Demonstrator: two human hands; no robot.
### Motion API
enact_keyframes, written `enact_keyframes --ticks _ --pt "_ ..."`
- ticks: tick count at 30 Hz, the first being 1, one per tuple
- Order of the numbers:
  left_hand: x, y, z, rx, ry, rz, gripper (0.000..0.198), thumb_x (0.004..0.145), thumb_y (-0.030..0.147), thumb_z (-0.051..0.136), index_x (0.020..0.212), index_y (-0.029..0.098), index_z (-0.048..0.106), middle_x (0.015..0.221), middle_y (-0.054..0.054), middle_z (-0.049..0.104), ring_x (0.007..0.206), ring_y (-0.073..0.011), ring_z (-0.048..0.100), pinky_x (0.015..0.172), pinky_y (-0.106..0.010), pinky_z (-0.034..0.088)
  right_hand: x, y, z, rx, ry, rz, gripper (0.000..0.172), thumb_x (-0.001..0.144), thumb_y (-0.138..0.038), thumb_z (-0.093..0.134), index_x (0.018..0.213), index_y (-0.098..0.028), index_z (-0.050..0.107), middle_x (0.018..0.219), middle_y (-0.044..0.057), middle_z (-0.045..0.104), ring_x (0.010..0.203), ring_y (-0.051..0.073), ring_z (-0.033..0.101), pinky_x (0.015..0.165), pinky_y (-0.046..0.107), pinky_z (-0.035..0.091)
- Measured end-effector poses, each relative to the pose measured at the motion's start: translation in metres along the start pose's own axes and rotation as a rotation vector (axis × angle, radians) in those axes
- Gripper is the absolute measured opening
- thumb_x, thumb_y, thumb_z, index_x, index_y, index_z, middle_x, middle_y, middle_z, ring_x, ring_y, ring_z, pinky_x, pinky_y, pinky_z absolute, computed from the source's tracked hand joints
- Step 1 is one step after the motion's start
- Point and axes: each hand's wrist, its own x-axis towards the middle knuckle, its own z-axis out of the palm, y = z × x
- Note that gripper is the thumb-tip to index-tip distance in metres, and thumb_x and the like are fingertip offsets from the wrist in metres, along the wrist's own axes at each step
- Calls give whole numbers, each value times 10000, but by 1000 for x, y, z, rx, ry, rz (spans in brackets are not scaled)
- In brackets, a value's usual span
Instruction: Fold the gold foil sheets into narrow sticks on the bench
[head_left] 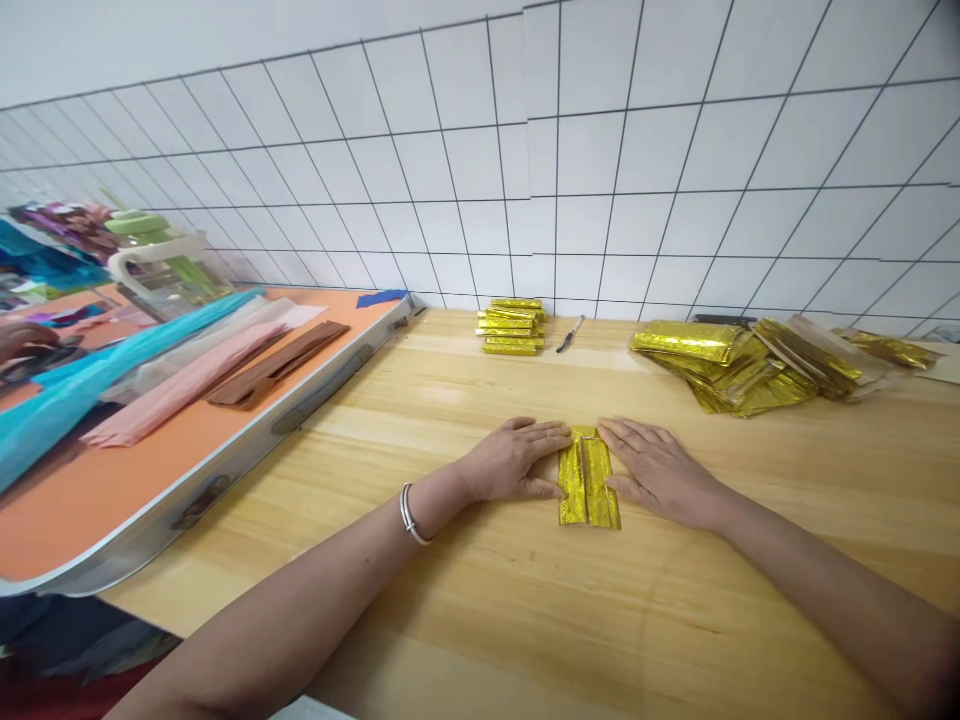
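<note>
A shiny gold foil sheet (598, 480) lies on the wooden table in front of me, its two sides folded in so that they nearly meet along a narrow lengthwise gap. My left hand (517, 460) rests flat at its left edge, fingertips touching the foil. On the opposite edge lies my right hand (652, 470), fingers stretched out and thumb apart. Neither hand is wrapped round anything. Farther back sits a stack of narrow folded gold strips (514, 327). To the right is a loose pile of gold foil packets (731, 365).
A pen (570, 335) lies beside the folded strips, near the tiled wall (600, 150). At left, an orange-topped table (247, 450) with a metal rim carries blue, pink and brown crepe strips (277, 365) and a green-lidded jug (161, 260). Another person's hand (22, 340) shows there.
</note>
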Motion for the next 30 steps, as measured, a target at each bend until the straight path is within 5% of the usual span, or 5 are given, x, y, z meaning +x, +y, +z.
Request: enact_keyframes --ticks 11,24,30 --pt "-5 17 -6 96 -26 -2 570 873 531 376 1349 219 345 1391 -99 390 1264 -238 384 1029 -389 273 2 1 0 27 -24 11 681 875 -566 300 1426 -175 215 1466 121 258 1323 273 249 1029 457 260" --pt "-8 24 -8 -22 -56 -49 937 656 707 542 1382 182 266 1427 -135 317 1327 -276 265 1066 -419 215 0 10 -7 158 -226 -21 1084 656 -738 499 1443 -193 -8 1509 122 35 1359 338 68 1071 501 167" --pt "-11 22 -1 -37 -23 -55 940 664 714 527 1389 180 258 1442 -136 285 1341 -272 232 1082 -433 182 -13 0 -20 135 -153 -44 1080 656 -722 525 1448 -165 48 1502 153 79 1353 337 120 1057 502 214"
